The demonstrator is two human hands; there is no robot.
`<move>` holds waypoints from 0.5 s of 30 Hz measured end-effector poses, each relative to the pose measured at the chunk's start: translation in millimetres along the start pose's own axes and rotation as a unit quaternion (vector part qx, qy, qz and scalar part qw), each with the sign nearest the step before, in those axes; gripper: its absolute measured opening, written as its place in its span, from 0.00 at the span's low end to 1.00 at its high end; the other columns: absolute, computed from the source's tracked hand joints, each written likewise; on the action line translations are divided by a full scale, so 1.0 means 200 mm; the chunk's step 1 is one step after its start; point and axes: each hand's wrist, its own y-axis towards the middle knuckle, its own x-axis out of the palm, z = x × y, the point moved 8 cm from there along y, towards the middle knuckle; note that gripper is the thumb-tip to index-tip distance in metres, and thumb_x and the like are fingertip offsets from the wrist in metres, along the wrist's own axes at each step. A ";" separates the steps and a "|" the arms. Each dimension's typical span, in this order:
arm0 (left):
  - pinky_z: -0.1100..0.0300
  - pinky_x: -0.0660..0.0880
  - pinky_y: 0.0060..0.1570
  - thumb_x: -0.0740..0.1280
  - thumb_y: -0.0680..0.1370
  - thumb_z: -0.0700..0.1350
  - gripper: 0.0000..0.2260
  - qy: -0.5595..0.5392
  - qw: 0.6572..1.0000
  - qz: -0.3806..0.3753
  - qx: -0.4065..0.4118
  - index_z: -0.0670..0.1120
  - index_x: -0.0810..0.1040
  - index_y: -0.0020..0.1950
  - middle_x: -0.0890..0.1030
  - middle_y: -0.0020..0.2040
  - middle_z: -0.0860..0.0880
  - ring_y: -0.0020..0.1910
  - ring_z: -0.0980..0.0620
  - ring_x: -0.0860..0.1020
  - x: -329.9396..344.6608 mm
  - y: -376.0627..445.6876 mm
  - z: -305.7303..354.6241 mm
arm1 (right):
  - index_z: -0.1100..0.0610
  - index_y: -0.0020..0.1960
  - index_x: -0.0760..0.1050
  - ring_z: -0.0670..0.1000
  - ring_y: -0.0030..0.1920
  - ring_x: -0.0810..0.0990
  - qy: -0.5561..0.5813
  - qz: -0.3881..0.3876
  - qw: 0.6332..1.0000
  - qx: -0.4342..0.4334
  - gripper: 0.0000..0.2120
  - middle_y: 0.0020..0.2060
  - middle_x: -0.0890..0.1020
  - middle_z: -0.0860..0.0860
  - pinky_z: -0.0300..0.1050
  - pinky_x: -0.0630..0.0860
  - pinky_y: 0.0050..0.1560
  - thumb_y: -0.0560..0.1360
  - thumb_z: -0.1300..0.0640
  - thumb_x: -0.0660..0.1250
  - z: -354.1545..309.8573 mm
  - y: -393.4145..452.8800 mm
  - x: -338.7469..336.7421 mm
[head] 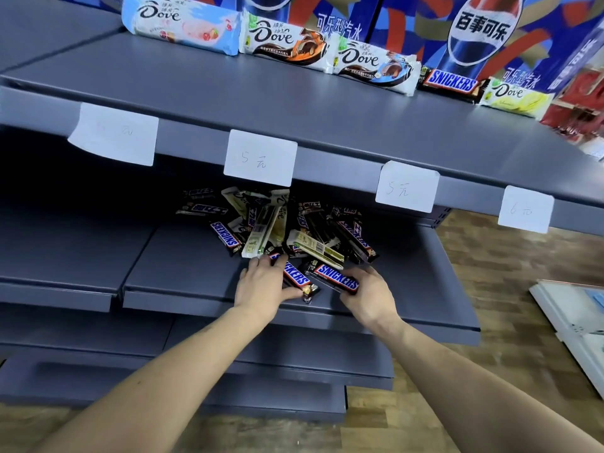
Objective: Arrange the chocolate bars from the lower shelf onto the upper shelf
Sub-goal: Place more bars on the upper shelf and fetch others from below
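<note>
Now picking: left hand (261, 282) and right hand (367, 294) each grip a dark Snickers bar (295, 276) (336, 278) beside the heaped pile of wrapped bars (281, 220); next, lift both onto the grey metal upper shelf (228, 93)

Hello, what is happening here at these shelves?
A person is restocking chocolate. The left hand grips one Snickers bar and the right hand grips another Snickers bar, both at the front of the pile on the lower shelf. The upper shelf already carries four Dove bars and one Snickers.

Brown Snickers bars (336, 278) with blue lettering, grey shelves (202, 93).
</note>
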 end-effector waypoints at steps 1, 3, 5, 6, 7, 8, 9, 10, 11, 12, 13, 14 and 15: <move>0.52 0.66 0.64 0.65 0.77 0.58 0.31 -0.001 1.000 0.004 0.014 0.49 0.60 0.76 0.70 0.68 0.45 0.68 0.45 0.66 0.00 0.00 0.00 | 0.49 0.64 0.77 0.53 0.61 0.74 -0.004 -0.001 1.000 -0.001 0.22 0.61 0.75 0.48 0.47 0.75 0.58 0.70 0.56 0.70 0.01 0.00 0.01; 0.53 0.68 0.61 0.65 0.79 0.44 0.25 0.025 0.999 0.024 0.032 0.50 0.63 0.75 0.73 0.66 0.46 0.65 0.45 0.68 -0.02 0.00 0.00 | 0.50 0.64 0.77 0.53 0.61 0.74 -0.010 -0.002 1.000 -0.002 0.22 0.61 0.76 0.49 0.47 0.75 0.60 0.70 0.55 0.70 0.02 0.01 0.02; 0.53 0.69 0.59 0.66 0.77 0.38 0.25 0.049 0.997 0.046 0.032 0.52 0.67 0.72 0.73 0.64 0.46 0.64 0.45 0.68 -0.04 0.01 -0.01 | 0.50 0.64 0.77 0.53 0.61 0.73 -0.022 -0.004 1.000 -0.003 0.21 0.60 0.76 0.49 0.47 0.74 0.60 0.72 0.52 0.70 0.03 0.01 0.02; 0.52 0.69 0.60 0.67 0.76 0.38 0.24 0.058 0.996 0.056 0.033 0.52 0.69 0.71 0.71 0.64 0.45 0.65 0.44 0.67 -0.05 0.01 -0.02 | 0.50 0.64 0.77 0.54 0.60 0.73 -0.032 -0.005 0.999 -0.005 0.20 0.60 0.77 0.49 0.47 0.73 0.60 0.72 0.50 0.70 0.03 0.01 0.02; 0.51 0.69 0.62 0.68 0.76 0.40 0.23 0.066 0.995 0.066 0.037 0.53 0.70 0.70 0.70 0.65 0.44 0.66 0.43 0.65 -0.07 0.01 -0.01 | 0.50 0.64 0.77 0.54 0.59 0.73 -0.040 -0.003 0.999 -0.007 0.20 0.59 0.77 0.50 0.47 0.73 0.59 0.73 0.49 0.70 0.04 0.01 0.02; 0.51 0.67 0.64 0.69 0.75 0.43 0.22 0.075 0.993 0.074 0.044 0.53 0.71 0.68 0.68 0.66 0.44 0.67 0.43 0.64 -0.08 0.01 -0.01 | 0.50 0.64 0.78 0.54 0.59 0.73 -0.044 0.000 0.999 -0.010 0.19 0.58 0.78 0.49 0.47 0.73 0.59 0.73 0.49 0.70 0.04 0.01 0.02; 0.50 0.66 0.65 0.70 0.75 0.45 0.20 0.084 0.992 0.080 0.053 0.53 0.73 0.67 0.67 0.67 0.44 0.67 0.43 0.63 -0.09 0.01 0.00 | 0.50 0.63 0.78 0.54 0.58 0.74 -0.043 0.005 0.999 -0.013 0.19 0.57 0.78 0.49 0.47 0.73 0.58 0.73 0.49 0.70 0.03 0.01 0.01; 0.51 0.65 0.66 0.70 0.75 0.47 0.19 0.091 0.990 0.082 0.063 0.53 0.73 0.65 0.66 0.69 0.45 0.68 0.44 0.63 -0.09 0.01 0.01 | 0.49 0.63 0.78 0.54 0.57 0.74 -0.041 0.011 0.999 -0.016 0.18 0.57 0.78 0.49 0.48 0.73 0.58 0.73 0.50 0.71 0.04 0.00 0.00; 0.51 0.64 0.66 0.70 0.75 0.48 0.18 0.093 0.990 0.081 0.073 0.52 0.73 0.65 0.66 0.69 0.46 0.68 0.44 0.63 -0.08 0.01 0.03 | 0.49 0.62 0.78 0.54 0.57 0.74 -0.040 0.019 0.999 -0.019 0.18 0.56 0.79 0.49 0.49 0.73 0.58 0.72 0.51 0.71 0.04 -0.01 -0.01; 0.52 0.64 0.66 0.69 0.76 0.49 0.18 0.087 0.990 0.080 0.082 0.52 0.73 0.65 0.67 0.69 0.47 0.68 0.45 0.64 -0.08 0.00 0.04 | 0.49 0.61 0.79 0.54 0.56 0.75 -0.043 0.028 0.998 -0.023 0.18 0.56 0.79 0.48 0.49 0.73 0.57 0.72 0.52 0.72 0.04 -0.01 -0.02; 0.53 0.64 0.65 0.69 0.76 0.49 0.17 0.074 0.990 0.081 0.088 0.52 0.73 0.64 0.68 0.68 0.48 0.67 0.46 0.65 -0.08 -0.01 0.05 | 0.48 0.61 0.79 0.54 0.55 0.75 -0.052 0.038 0.998 -0.025 0.18 0.55 0.79 0.48 0.49 0.72 0.55 0.71 0.53 0.72 0.04 -0.02 -0.04; 0.54 0.64 0.64 0.68 0.76 0.48 0.17 0.057 0.990 0.085 0.093 0.51 0.73 0.64 0.70 0.67 0.50 0.66 0.47 0.66 -0.07 -0.02 0.05 | 0.48 0.61 0.79 0.54 0.54 0.75 -0.065 0.048 0.996 -0.025 0.18 0.54 0.79 0.48 0.48 0.72 0.54 0.71 0.54 0.72 0.04 -0.03 -0.06; 0.55 0.65 0.63 0.68 0.76 0.47 0.16 0.038 0.990 0.092 0.100 0.51 0.74 0.64 0.72 0.65 0.51 0.64 0.49 0.67 -0.08 -0.04 0.06 | 0.47 0.60 0.78 0.54 0.53 0.75 -0.078 0.058 0.995 -0.022 0.18 0.53 0.80 0.48 0.48 0.71 0.53 0.71 0.55 0.71 0.04 -0.04 -0.07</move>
